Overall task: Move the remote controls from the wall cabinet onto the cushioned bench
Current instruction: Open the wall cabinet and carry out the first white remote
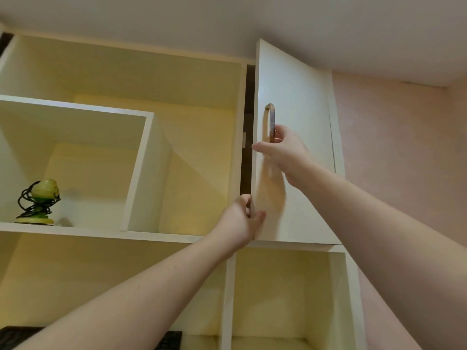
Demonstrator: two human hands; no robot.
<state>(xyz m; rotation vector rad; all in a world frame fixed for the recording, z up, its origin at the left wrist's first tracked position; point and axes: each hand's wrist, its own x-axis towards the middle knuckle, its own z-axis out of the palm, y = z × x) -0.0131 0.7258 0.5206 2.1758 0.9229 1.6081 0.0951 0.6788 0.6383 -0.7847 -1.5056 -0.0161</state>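
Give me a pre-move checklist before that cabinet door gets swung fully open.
1. Right hand on the door handle: ok, fingers curl around its lower end.
2. Left hand on the cabinet door: ok, it grips the free edge near the bottom corner.
3. Door unlatched: ok, a dark gap shows along its free edge.
4. Remote controls located: cannot tell, the inside behind the door is hidden and none show on the open shelves.
5. Swing path clear: ok, nothing hangs in front of the door.
6. Green lamp wrapped in black cord: ok, it stands far left of the door.
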